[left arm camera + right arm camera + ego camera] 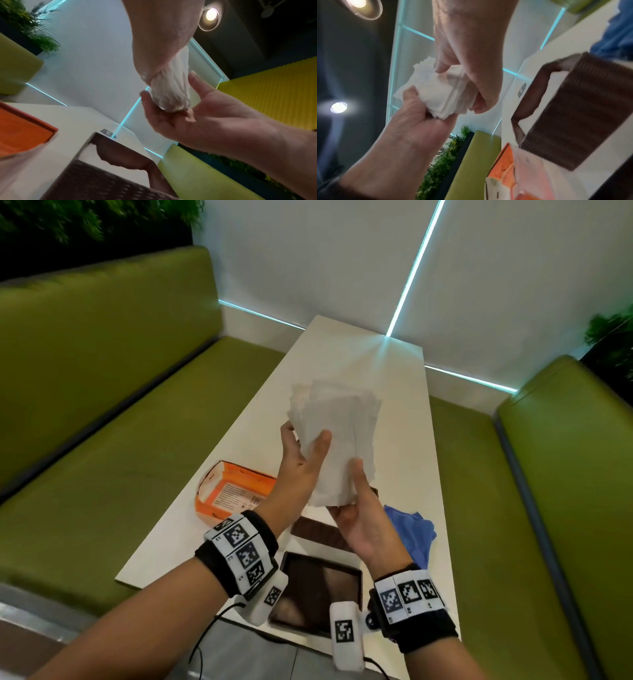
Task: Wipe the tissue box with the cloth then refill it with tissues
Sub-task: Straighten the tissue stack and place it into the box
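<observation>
I hold a thick stack of white tissues upright above the table, with both hands on it. My left hand grips its left side, thumb in front. The lower end sits in my right hand, which pinches it between thumb and curled fingers. The wrist views show the tissues squeezed between both hands. Below them the brown tissue box stands open, and I cannot see tissues inside it. Its lid lies just beyond. The blue cloth lies crumpled at the right edge.
An opened orange tissue pack lies left of the brown box. The white table runs away from me between two green benches. A white wall with lit strips closes the far end.
</observation>
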The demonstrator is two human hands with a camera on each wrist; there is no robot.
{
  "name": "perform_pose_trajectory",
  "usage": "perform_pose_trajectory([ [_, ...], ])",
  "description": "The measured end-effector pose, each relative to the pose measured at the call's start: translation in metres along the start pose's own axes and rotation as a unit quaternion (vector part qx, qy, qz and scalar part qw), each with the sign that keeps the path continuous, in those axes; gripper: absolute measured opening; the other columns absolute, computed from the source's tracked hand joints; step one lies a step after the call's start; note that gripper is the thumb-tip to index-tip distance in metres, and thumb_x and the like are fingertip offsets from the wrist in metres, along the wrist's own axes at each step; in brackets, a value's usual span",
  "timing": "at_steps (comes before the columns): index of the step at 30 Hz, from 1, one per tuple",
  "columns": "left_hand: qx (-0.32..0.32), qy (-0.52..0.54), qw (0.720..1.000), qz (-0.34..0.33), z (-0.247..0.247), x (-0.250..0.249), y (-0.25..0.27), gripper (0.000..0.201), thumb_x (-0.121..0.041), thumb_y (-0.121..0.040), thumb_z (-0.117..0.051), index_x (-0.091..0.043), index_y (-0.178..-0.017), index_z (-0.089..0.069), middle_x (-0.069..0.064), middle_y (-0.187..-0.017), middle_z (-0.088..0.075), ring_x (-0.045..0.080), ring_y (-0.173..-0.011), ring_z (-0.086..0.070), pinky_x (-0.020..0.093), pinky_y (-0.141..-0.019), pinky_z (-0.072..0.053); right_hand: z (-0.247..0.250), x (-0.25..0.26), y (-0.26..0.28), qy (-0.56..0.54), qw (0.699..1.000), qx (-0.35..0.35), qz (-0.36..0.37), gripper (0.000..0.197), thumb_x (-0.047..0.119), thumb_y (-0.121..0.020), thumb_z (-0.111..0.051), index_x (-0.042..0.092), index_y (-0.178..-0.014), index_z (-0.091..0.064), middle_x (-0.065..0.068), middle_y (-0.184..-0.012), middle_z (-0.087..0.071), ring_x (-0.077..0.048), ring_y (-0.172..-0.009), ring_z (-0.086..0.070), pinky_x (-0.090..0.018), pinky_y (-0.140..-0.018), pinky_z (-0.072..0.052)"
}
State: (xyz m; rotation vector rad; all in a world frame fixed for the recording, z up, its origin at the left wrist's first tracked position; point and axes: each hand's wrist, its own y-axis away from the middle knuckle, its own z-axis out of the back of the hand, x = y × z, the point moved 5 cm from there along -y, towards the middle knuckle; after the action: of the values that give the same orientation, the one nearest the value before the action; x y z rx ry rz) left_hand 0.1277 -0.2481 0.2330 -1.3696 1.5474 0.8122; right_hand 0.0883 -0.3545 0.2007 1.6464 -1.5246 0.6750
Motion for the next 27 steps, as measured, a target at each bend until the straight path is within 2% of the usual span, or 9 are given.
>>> perform_pose_trajectory([
  [2, -0.003, 0.022, 1.000, -0.012, -0.005, 0.003, 0.004, 0.069, -0.046, -0.082, -0.067, -0.028, -0.134, -0.025, -0.003, -0.123, -0.060, 0.011, -0.107, -0.067, 0.032, -0.083, -0.059, -0.004, -0.004, 0.000, -0.035, 0.999, 0.003, -0.003, 0.051, 0.042, -0.097, -0.047, 0.014, -0.140, -0.047, -0.010, -0.137, -0.058, -0.023, -0.128, -0.054, -0.037, -0.104, -0.047],
  [5, -0.042, 0.076, 0.996, -0.032, 0.001, 0.003, 0.002, 0.073, -0.038, -0.078, -0.078, -0.033, -0.129, -0.026, 0.002, -0.128, -0.057, 0.013, -0.115, -0.063, 0.030, -0.085, -0.057, 0.005, -0.001, -0.006, -0.025, 0.997, -0.054, 0.041, 0.054, 0.038, -0.093, -0.056, 0.014, -0.140, -0.047, -0.012, -0.139, -0.056, -0.028, -0.131, -0.050, -0.049, -0.109, -0.041],
  [7, -0.082, 0.089, 0.991, -0.059, 0.007, -0.002, -0.001, 0.068, -0.029, -0.077, -0.075, -0.038, -0.124, -0.026, 0.005, -0.128, -0.056, 0.012, -0.113, -0.063, 0.025, -0.084, -0.056, 0.015, 0.004, -0.009, -0.007, 0.994, -0.086, 0.069, 0.054, 0.036, -0.091, -0.060, 0.016, -0.139, -0.048, -0.011, -0.137, -0.058, -0.030, -0.129, -0.052, -0.056, -0.110, -0.037],
  [9, -0.101, 0.075, 0.988, -0.091, 0.009, -0.006, -0.001, 0.065, -0.020, -0.084, -0.071, -0.034, -0.127, -0.024, 0.007, -0.125, -0.058, 0.010, -0.107, -0.066, 0.025, -0.085, -0.055, 0.018, 0.005, -0.009, 0.009, 0.993, -0.090, 0.082, 0.051, 0.035, -0.091, -0.059, 0.016, -0.137, -0.049, -0.009, -0.135, -0.060, -0.028, -0.127, -0.054, -0.055, -0.109, -0.038],
  [13, -0.111, 0.025, 0.987, -0.114, 0.011, -0.006, -0.001, 0.043, -0.022, -0.092, -0.065, -0.027, -0.123, -0.037, 0.006, -0.119, -0.063, 0.016, -0.104, -0.067, 0.029, -0.083, -0.057, 0.018, -0.001, -0.009, -0.002, 0.991, -0.099, 0.085, 0.053, 0.037, -0.088, -0.063, 0.018, -0.136, -0.050, -0.007, -0.134, -0.061, -0.026, -0.125, -0.056, -0.054, -0.108, -0.040],
  [16, -0.147, -0.050, 0.980, -0.126, 0.016, -0.004, -0.004, 0.020, -0.028, -0.097, -0.058, -0.023, -0.109, -0.044, -0.006, -0.093, -0.060, 0.009, -0.080, -0.061, 0.027, -0.070, -0.052, 0.020, -0.005, -0.009, -0.037, 0.988, -0.119, 0.087, 0.070, 0.044, -0.078, -0.073, 0.017, -0.137, -0.047, -0.009, -0.136, -0.059, -0.029, -0.125, -0.056, -0.055, -0.106, -0.042],
  [21, -0.219, -0.078, 0.964, -0.133, 0.023, -0.002, -0.007, 0.015, -0.029, -0.103, -0.044, -0.015, -0.101, -0.038, -0.008, -0.074, -0.039, -0.005, -0.056, -0.039, 0.016, -0.057, -0.037, 0.021, -0.014, -0.003, -0.026, 0.985, -0.145, 0.086, 0.086, 0.038, -0.068, -0.080, 0.031, -0.140, -0.034, 0.002, -0.136, -0.056, -0.019, -0.121, -0.059, -0.047, -0.098, -0.052],
  [24, -0.218, -0.063, 0.967, -0.113, 0.025, 0.000, -0.007, 0.013, -0.031, -0.105, -0.036, -0.018, -0.106, -0.034, -0.005, -0.072, -0.035, 0.000, -0.055, -0.036, 0.016, -0.055, -0.036, 0.020, -0.018, 0.002, 0.002, 0.985, -0.148, 0.090, 0.085, 0.022, -0.071, -0.077, 0.035, -0.140, -0.029, 0.002, -0.135, -0.052, -0.019, -0.121, -0.057, -0.037, -0.083, -0.059],
  [27, -0.200, -0.051, 0.972, -0.115, 0.027, -0.002, -0.003, 0.006, -0.021, -0.106, -0.032, -0.027, -0.109, -0.032, -0.002, -0.071, -0.038, 0.003, -0.058, -0.039, 0.018, -0.055, -0.037, 0.027, -0.017, 0.003, -0.003, 0.980, -0.172, 0.104, 0.079, 0.015, -0.080, -0.073, 0.035, -0.142, -0.028, 0.001, -0.136, -0.051, -0.020, -0.121, -0.056, -0.031, -0.075, -0.059],
])
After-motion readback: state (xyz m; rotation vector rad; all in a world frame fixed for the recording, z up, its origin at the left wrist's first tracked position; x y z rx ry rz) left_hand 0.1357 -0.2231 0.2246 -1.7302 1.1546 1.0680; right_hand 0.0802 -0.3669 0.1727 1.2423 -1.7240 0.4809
